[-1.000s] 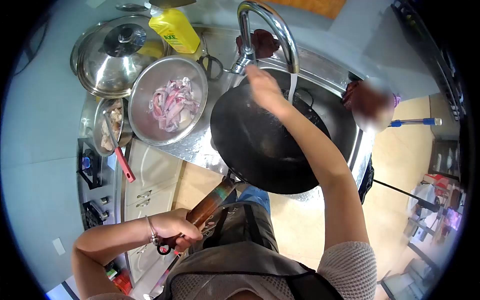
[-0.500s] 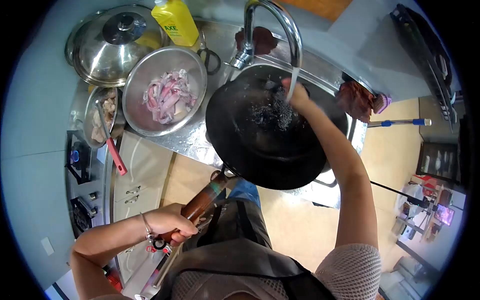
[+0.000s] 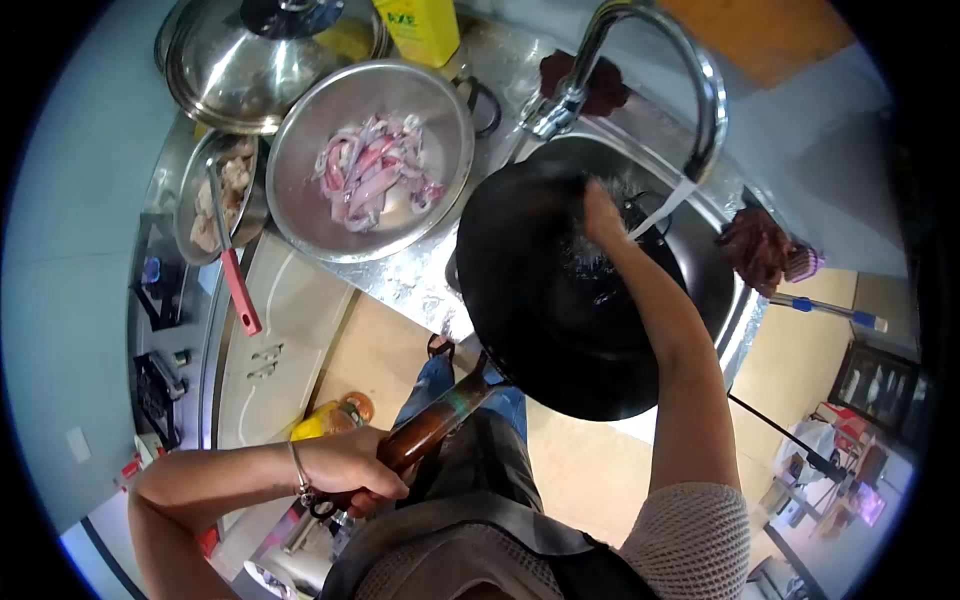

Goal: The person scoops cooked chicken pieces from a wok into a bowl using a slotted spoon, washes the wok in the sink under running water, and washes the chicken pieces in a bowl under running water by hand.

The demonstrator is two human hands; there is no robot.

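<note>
Head view, pan [image 3: 540, 320]: dark and round, its far part over the sink [image 3: 712, 262], its near edge extending past the front of the desk [image 3: 405, 297]; inner surface wet in places.
Handle [image 3: 432, 425]: wooden, fixed to the near side of the pan, directed back toward the person's body.
Left grip [image 3: 352, 465]: closed around the handle near its free end; bracelet [image 3: 302, 478] on the wrist.
Right grip [image 3: 603, 212]: inside the pan, at the side toward the tap; fingers blurred and partly hidden, so whether they hold an object cannot be told.
Tap [image 3: 711, 105]: curved metal spout, outlet above the sink side of the pan.
Water [image 3: 664, 211]: running in a slanted stream from the tap down toward the right wrist.
Large bowl [image 3: 300, 205]: metal, on the desk left of the pan; contains pale pink strips of food [image 3: 368, 172].
Small bowl [image 3: 190, 228]: left of the large bowl; contains pale chunks of food [image 3: 236, 182] and a utensil with a red handle [image 3: 240, 292] projecting over the rim.
Lid [image 3: 215, 85]: metal with a dark knob, behind both bowls.
Bottle [image 3: 425, 32]: yellow, behind the large bowl, cut off by the upper picture edge.
Cloths: one dark red cloth [image 3: 602, 86] behind the tap base, another red cloth [image 3: 755, 248] at the right end of the sink.
</note>
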